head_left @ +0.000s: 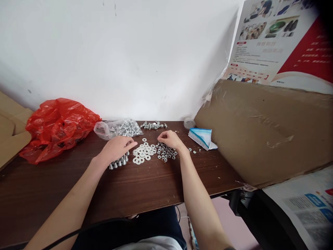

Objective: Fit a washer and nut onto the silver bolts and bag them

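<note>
My left hand hovers over a cluster of metal bolts standing in rows, partly hidden beneath it. Its thumb and forefinger point right with a small gap between them, and nothing shows in that gap. To its right lies a loose pile of flat washers. Above the far edge of a group of hex nuts is my right hand, its fingers curled and thumb and forefinger close together. Whatever those fingertips hold, if anything, is too small to make out.
Behind the hands are a clear bag of small hardware and a pile of screws. A red plastic bag sits left. At right are a tape roll, a blue-and-white packet and a cardboard panel.
</note>
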`<control>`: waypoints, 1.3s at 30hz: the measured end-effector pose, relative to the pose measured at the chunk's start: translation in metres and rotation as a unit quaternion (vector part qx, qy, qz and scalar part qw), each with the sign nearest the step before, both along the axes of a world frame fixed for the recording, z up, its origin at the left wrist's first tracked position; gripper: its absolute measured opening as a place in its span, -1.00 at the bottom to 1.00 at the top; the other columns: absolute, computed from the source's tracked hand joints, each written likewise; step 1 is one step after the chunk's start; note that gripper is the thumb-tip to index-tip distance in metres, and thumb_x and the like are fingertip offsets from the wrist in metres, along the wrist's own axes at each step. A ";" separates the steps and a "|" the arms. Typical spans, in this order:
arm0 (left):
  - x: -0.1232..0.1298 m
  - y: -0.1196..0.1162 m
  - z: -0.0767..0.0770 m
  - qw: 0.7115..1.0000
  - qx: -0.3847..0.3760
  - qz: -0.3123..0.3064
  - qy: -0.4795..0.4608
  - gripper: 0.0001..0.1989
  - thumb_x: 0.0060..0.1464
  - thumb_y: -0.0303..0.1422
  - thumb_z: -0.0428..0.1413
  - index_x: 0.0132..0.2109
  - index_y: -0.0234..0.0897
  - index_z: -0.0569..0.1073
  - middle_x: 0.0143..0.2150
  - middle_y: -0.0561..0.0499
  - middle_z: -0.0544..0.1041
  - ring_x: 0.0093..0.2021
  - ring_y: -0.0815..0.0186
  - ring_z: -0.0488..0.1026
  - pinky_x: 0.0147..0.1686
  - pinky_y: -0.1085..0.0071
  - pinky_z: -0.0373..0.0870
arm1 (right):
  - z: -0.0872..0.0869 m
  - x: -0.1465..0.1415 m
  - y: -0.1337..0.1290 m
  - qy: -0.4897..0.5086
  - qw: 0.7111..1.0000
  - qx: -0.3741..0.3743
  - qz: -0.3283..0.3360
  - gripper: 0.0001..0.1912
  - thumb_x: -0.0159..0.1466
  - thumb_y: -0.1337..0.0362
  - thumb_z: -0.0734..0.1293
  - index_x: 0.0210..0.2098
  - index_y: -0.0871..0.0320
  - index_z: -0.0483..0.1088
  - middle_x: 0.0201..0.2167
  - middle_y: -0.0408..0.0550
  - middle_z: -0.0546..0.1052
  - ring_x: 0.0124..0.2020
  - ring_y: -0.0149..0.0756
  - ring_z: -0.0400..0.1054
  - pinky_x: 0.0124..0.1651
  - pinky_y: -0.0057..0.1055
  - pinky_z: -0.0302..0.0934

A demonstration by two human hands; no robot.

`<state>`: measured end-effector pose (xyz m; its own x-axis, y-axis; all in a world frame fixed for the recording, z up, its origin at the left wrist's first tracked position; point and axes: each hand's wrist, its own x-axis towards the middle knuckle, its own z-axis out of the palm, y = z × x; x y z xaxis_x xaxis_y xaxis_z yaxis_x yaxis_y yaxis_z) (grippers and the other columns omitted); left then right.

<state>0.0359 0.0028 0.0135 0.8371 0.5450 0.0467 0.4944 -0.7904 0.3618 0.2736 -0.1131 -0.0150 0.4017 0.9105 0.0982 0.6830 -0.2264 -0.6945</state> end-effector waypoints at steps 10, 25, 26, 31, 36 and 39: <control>0.000 0.000 -0.001 1.000 0.010 -0.001 -0.015 -0.54 0.21 -0.03 -0.11 -0.18 -0.22 0.55 -0.26 -0.08 0.59 -0.32 0.19 0.46 -0.32 0.33 0.29 | 0.001 -0.009 0.003 -0.014 0.995 -0.017 0.097 -0.96 0.09 0.38 0.41 -0.47 0.16 0.54 -0.39 -0.08 0.59 -0.34 -0.30 0.40 -0.24 -0.39 0.20; 0.000 -0.001 0.000 1.000 0.002 -0.005 -0.010 -0.58 0.21 -0.04 -0.08 -0.18 -0.21 0.54 -0.26 -0.06 0.59 -0.31 0.19 0.46 -0.28 0.32 0.30 | 0.004 0.000 -0.004 -0.027 0.993 -0.099 0.054 -0.95 0.04 0.37 0.40 -0.48 0.15 0.54 -0.41 -0.05 0.58 -0.32 -0.22 0.43 -0.24 -0.35 0.23; 0.000 -0.001 0.000 1.000 0.003 -0.004 -0.008 -0.58 0.21 -0.04 -0.08 -0.17 -0.21 0.54 -0.25 -0.07 0.59 -0.31 0.19 0.47 -0.28 0.32 0.30 | 0.005 -0.003 -0.002 -0.053 0.995 -0.069 0.039 -0.94 0.08 0.35 0.39 -0.44 0.15 0.54 -0.35 -0.03 0.58 -0.27 -0.20 0.43 -0.18 -0.32 0.24; 0.000 -0.001 0.000 1.000 0.012 -0.001 -0.001 -0.58 0.21 -0.06 -0.09 -0.16 -0.22 0.54 -0.23 -0.08 0.59 -0.27 0.17 0.47 -0.27 0.32 0.30 | -0.001 -0.030 0.020 -0.186 0.979 0.077 0.017 -0.71 0.30 0.35 0.22 -0.02 0.22 0.44 0.02 0.10 0.47 0.07 -0.10 0.29 0.12 -0.16 0.15; 0.000 0.001 -0.003 1.000 0.022 0.001 0.000 -0.58 0.21 -0.07 -0.09 -0.16 -0.22 0.55 -0.20 -0.07 0.60 -0.23 0.14 0.49 -0.22 0.29 0.31 | -0.013 -0.046 0.053 -0.228 0.971 0.033 0.066 -0.46 0.27 0.55 0.11 0.24 0.29 0.20 0.30 0.14 0.19 0.30 -0.11 0.04 0.28 -0.17 -0.02; 0.000 0.002 -0.004 1.000 0.025 -0.005 -0.005 -0.59 0.21 -0.07 -0.09 -0.16 -0.21 0.55 -0.21 -0.06 0.60 -0.22 0.14 0.49 -0.19 0.29 0.31 | -0.012 -0.045 0.063 -0.240 0.968 0.019 0.067 -0.45 0.22 0.59 0.11 0.18 0.26 0.29 0.23 0.13 0.29 0.24 -0.13 0.13 0.25 -0.22 0.02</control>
